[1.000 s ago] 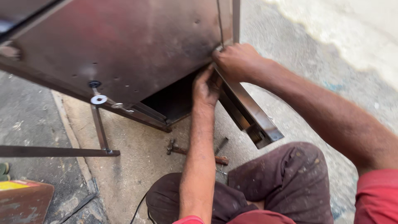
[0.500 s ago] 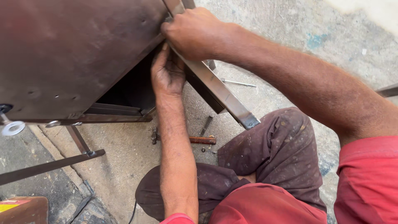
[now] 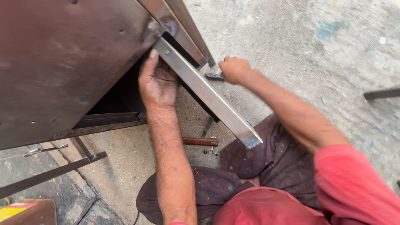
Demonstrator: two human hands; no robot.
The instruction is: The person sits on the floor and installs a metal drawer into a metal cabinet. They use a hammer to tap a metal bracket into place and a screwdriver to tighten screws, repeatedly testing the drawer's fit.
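Note:
My left hand (image 3: 158, 81) grips the upper end of a flat steel bar (image 3: 208, 98) where it meets the corner of a large rusty brown metal cabinet (image 3: 66, 62). The bar slopes down to the right and ends above my lap. My right hand (image 3: 234, 69) is out over the concrete floor to the right of the bar, its fingers closed around a small dark tool (image 3: 213, 76) lying on the ground. What kind of tool it is I cannot make out.
A wooden-handled tool (image 3: 200, 141) and a small bolt (image 3: 210, 152) lie on the concrete near my knees. Thin metal legs (image 3: 50, 173) run along the lower left. A dark bar (image 3: 381, 93) lies at the right edge. My legs are folded below.
My right hand has left the top of the bar and moved right and down to the floor, closing on the small tool. The left hand stays at the bar's upper end.

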